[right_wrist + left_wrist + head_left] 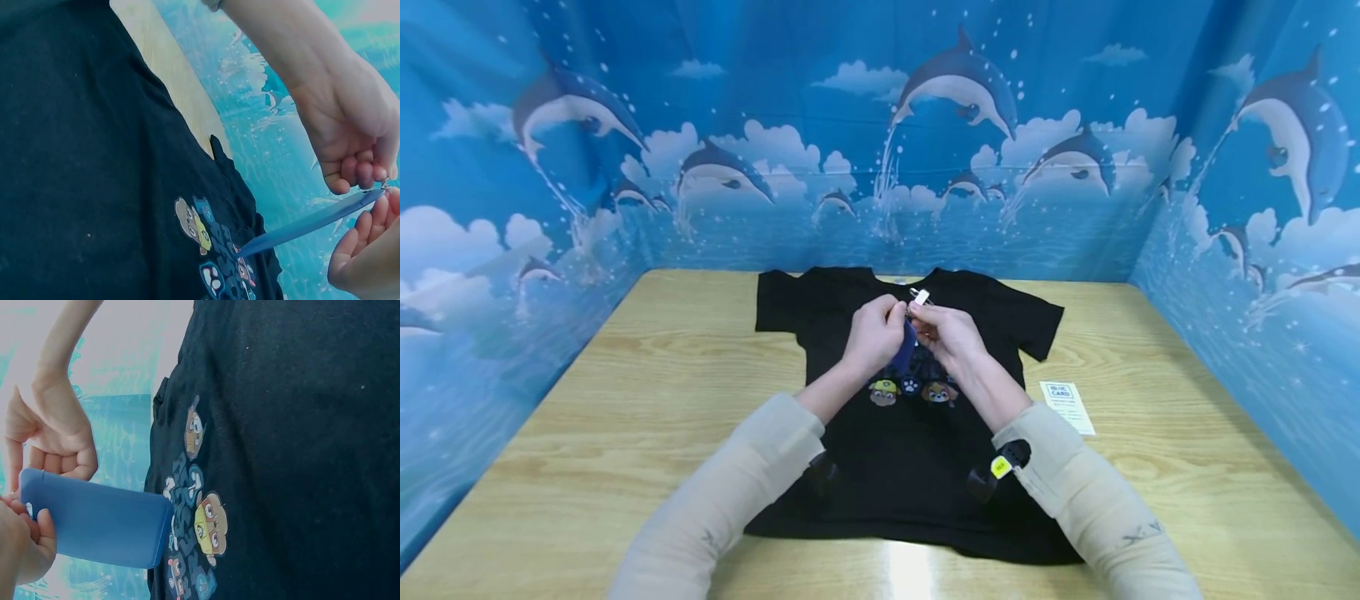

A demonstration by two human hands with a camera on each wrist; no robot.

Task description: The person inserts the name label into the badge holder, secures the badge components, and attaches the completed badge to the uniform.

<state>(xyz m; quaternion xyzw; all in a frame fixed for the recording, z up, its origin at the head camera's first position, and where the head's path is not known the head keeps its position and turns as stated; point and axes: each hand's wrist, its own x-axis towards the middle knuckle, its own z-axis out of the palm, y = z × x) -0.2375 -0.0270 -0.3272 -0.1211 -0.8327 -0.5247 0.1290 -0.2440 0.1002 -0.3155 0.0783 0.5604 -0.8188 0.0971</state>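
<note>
A blue card holder (904, 350) hangs between my two hands above a black T-shirt (910, 467). My left hand (874, 337) pinches the holder's slotted top end, as the left wrist view of the holder (103, 519) shows. Thumb and fingers of my right hand (953, 337) pinch a small metal clip (921, 297) at that same end. Both hands meet there, so the joint between clip and holder is partly hidden. In the right wrist view the holder (306, 225) appears nearly edge-on, near a small metal fitting (385, 185).
The T-shirt lies spread on a wooden table (700, 400), its cartoon print (910, 387) below my hands. To its right lies a white ID card (1066, 407). A dolphin-patterned curtain (820, 167) encloses the back and sides.
</note>
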